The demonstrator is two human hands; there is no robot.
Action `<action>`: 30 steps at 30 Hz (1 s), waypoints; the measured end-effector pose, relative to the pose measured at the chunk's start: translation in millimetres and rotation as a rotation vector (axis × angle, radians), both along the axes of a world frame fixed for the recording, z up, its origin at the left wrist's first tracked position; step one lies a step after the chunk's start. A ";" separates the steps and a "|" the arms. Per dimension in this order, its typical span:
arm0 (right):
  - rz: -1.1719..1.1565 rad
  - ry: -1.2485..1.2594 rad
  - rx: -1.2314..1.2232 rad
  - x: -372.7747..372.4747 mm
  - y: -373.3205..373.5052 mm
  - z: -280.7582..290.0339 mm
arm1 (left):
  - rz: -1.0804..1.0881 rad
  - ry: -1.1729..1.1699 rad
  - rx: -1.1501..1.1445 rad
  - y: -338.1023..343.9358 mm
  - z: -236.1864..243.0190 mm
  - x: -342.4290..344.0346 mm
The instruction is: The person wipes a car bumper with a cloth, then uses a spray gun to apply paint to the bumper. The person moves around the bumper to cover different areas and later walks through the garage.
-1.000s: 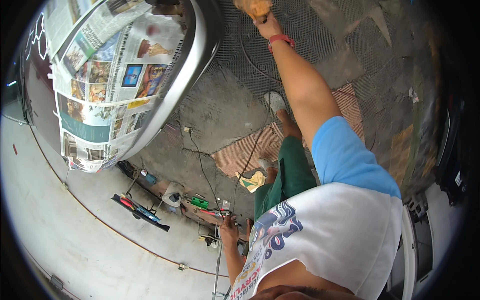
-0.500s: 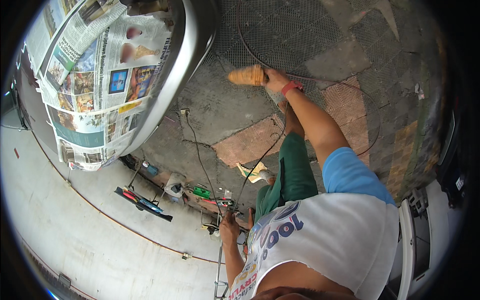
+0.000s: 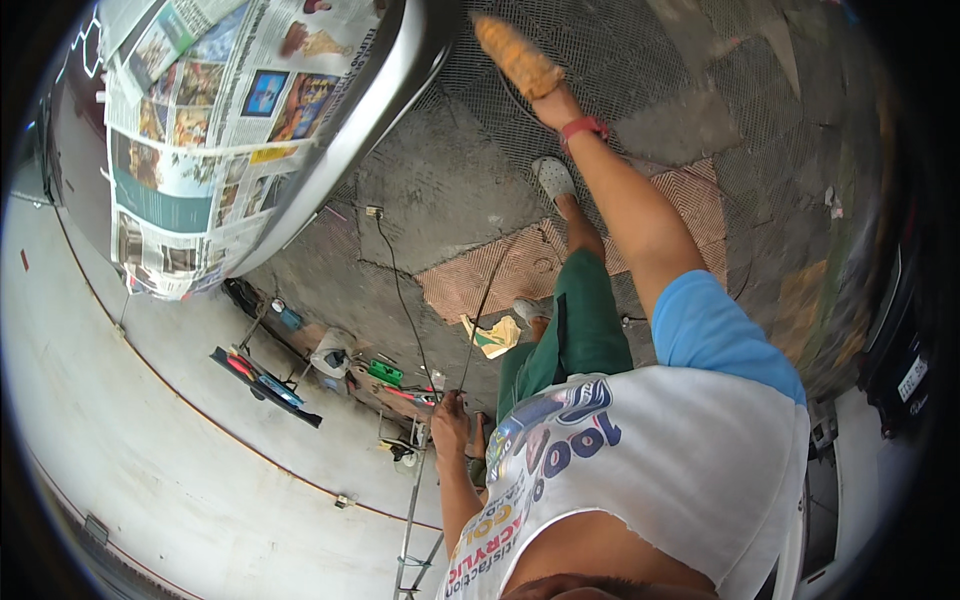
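My right hand (image 3: 555, 105) grips one orange-brown bundle (image 3: 516, 56), long axis pointing far-left, newspaper-covered panel (image 3: 225, 150) at left; my left hand (image 3: 450, 425), near, seems closed on dark cord (image 3: 486, 293).

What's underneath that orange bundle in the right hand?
Dark ridged matting shows around the orange bundle. Whatever lies directly beneath it is covered, as is part of the right hand; neither can be seen.

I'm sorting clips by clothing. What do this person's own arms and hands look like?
The right arm has a short light-blue sleeve and a red wristband. The left hand shows no glove or band; no left sleeve is visible.
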State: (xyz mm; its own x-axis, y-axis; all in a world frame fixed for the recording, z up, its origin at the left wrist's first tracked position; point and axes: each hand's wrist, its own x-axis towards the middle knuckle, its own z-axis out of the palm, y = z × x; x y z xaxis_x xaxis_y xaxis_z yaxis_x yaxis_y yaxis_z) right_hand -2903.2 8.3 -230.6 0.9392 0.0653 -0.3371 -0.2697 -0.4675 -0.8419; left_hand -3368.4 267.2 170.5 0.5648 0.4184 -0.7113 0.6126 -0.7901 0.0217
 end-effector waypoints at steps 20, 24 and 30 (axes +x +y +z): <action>-0.230 0.350 -0.051 -75.4 52.8 76.4 | 0.256 -0.082 0.073 3.7 -15.2 -104.2; -0.079 0.402 -0.109 -110.0 86.1 78.0 | 0.320 -0.087 0.140 10.8 -3.0 -130.5; 0.224 0.327 -0.095 -201.1 199.4 104.3 | 0.446 -0.158 0.188 50.0 20.7 -187.0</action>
